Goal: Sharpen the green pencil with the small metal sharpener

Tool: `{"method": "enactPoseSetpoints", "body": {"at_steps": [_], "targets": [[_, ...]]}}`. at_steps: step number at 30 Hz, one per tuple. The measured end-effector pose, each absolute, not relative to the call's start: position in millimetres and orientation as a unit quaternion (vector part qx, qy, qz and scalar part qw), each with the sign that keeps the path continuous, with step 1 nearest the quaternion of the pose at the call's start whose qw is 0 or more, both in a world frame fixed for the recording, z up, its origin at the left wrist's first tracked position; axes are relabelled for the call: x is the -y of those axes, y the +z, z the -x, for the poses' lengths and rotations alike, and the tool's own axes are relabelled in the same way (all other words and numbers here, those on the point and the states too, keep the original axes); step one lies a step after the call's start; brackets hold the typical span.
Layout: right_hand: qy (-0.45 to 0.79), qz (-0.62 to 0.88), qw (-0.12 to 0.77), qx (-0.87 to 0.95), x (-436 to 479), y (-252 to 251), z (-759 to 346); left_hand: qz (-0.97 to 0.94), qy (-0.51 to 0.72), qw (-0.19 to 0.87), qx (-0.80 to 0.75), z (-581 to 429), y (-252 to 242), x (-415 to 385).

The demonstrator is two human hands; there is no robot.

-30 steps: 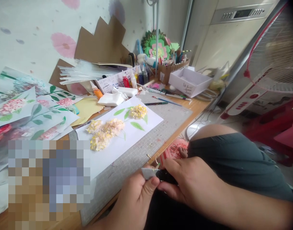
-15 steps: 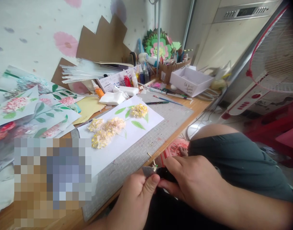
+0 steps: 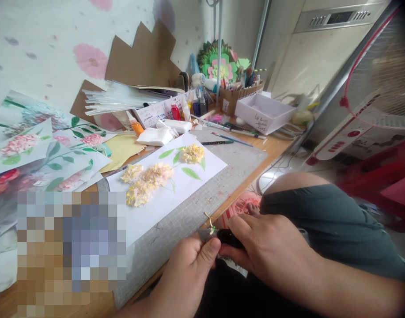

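Note:
My right hand [image 3: 271, 247] is closed around the black handle of a knife [image 3: 229, 238]. Its grey blade points left, across the top of my left hand [image 3: 194, 265]. That hand is closed, thumb pressed beside the blade; whatever its fingers hold is hidden. Pale curled shavings [image 3: 211, 227] with a green speck cling near the blade. Both hands are just off the table's front edge, above my lap. Beyond them a white paper sheet [image 3: 185, 194] bears clusters of yellowish shaving petals [image 3: 149, 181], a separate flower [image 3: 192, 154] and painted green leaves.
The sheet lies on a grey cutting mat [image 3: 235, 163]. Behind are glue bottles [image 3: 176, 112], pencils, a white box [image 3: 265, 112] and a brush-filled cardboard box [image 3: 230, 100]. Flower pictures [image 3: 66, 159] cover the left side. A fan [image 3: 377, 84] stands right. A patch at lower left is blurred out.
The curled shavings at the blade have shifted slightly up and left, and the blade now lies flatter beside my left thumb. Both hands stay in nearly the same place.

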State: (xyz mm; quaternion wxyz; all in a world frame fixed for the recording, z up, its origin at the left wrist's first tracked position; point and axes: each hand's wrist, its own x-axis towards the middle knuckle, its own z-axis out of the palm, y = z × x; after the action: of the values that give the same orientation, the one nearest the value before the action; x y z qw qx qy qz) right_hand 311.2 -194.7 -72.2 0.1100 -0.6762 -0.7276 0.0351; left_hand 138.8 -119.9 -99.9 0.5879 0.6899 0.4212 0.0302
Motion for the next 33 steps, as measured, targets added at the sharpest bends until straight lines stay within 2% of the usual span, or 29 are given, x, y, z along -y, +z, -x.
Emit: {"method": "enactPoseSetpoints", "body": {"at_steps": [8,13,17,28,33], "targets": [[0.016,0.694,0.105,0.712,195.7,-71.5,-318.0,-0.672,0.043,0.639,-0.372,-143.9,-92.1,118.2],[0.129,0.687,0.08,0.71,196.2,-70.6,-317.7,-0.727,0.069,0.587,-0.349,-145.5,-80.6,117.4],[0.162,0.685,0.079,0.706,194.2,-70.6,-315.5,-0.743,0.053,0.56,-0.363,-144.4,-84.1,117.9],[0.17,0.667,0.107,0.718,194.4,-65.3,-315.5,-0.732,0.07,0.586,-0.339,-142.5,-91.1,118.0],[0.1,0.666,0.122,0.729,196.7,-67.5,-314.6,-0.705,0.052,0.606,-0.364,-140.0,-91.3,122.0]]}}
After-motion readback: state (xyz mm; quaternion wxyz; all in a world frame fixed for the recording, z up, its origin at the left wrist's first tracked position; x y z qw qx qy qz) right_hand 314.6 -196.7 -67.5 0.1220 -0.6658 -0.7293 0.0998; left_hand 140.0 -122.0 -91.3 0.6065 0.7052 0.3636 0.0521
